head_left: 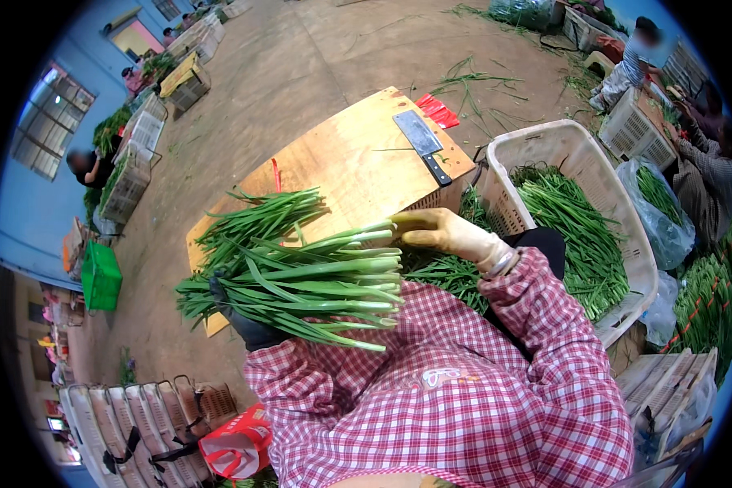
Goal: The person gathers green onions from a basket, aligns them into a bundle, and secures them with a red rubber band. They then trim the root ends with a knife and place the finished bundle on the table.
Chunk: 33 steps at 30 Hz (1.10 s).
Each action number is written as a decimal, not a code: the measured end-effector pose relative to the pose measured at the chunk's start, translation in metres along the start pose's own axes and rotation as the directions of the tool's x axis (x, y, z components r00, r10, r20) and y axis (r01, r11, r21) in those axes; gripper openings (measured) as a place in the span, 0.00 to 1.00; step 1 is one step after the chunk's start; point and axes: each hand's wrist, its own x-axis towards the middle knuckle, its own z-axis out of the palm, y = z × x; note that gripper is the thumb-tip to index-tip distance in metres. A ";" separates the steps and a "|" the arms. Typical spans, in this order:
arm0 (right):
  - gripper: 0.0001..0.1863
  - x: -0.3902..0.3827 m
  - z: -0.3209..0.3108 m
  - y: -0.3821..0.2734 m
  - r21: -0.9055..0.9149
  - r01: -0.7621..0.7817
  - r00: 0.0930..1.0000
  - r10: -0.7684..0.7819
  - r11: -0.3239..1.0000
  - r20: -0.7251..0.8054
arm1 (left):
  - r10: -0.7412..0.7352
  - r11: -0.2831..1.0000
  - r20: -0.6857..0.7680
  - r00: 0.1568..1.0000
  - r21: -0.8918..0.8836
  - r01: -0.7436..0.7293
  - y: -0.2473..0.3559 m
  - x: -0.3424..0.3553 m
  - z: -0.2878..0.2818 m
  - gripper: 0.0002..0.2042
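My left hand (pixel 248 319), in a dark glove, is closed round a thick bunch of garlic chives (pixel 317 281). The green leaves point left and the pale, even ends point right. My right hand (pixel 451 234), in a cream glove with yellowish fingertips, is at the upper pale ends. Its fingers and thumb reach left with a gap between them; whether they touch a stalk I cannot tell. Beyond the held bunch, a smaller bunch (pixel 272 215) lies on the wooden board (pixel 333 163). A cleaver (pixel 419 134) with a black handle rests at the board's far right.
Right of me, a white crate (pixel 537 148) holds more chives. Loose chives (pixel 451 276) lie beside my lap. A red strip bundle (pixel 437 111) is by the board's far corner. Stacked crates (pixel 130 431) and a red bag (pixel 240 443) stand at lower left. Other people work farther off.
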 end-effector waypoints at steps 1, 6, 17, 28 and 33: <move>0.32 0.009 0.010 -0.010 -0.012 0.037 0.999 -0.036 0.999 0.030 | 0.005 1.000 -0.004 1.000 0.013 -0.005 0.001 0.000 0.000 0.17; 0.22 0.041 0.043 -0.033 -0.246 0.395 0.916 -0.357 0.885 0.183 | 0.001 1.000 0.016 1.000 0.012 -0.001 -0.008 -0.001 0.006 0.17; 0.14 0.037 0.056 -0.010 -0.142 0.353 0.935 -0.342 0.925 0.100 | 0.000 1.000 0.034 0.999 0.026 -0.001 -0.014 -0.004 0.011 0.18; 0.10 0.012 0.033 -0.043 -0.413 0.297 0.917 -0.378 0.861 -0.128 | 0.009 0.999 0.056 0.998 -0.050 -0.006 -0.013 0.000 0.007 0.16; 0.10 -0.026 -0.006 -0.007 -0.310 -0.105 0.903 -0.040 0.945 -0.427 | -0.002 1.000 0.068 0.998 -0.025 0.003 -0.006 -0.003 0.007 0.15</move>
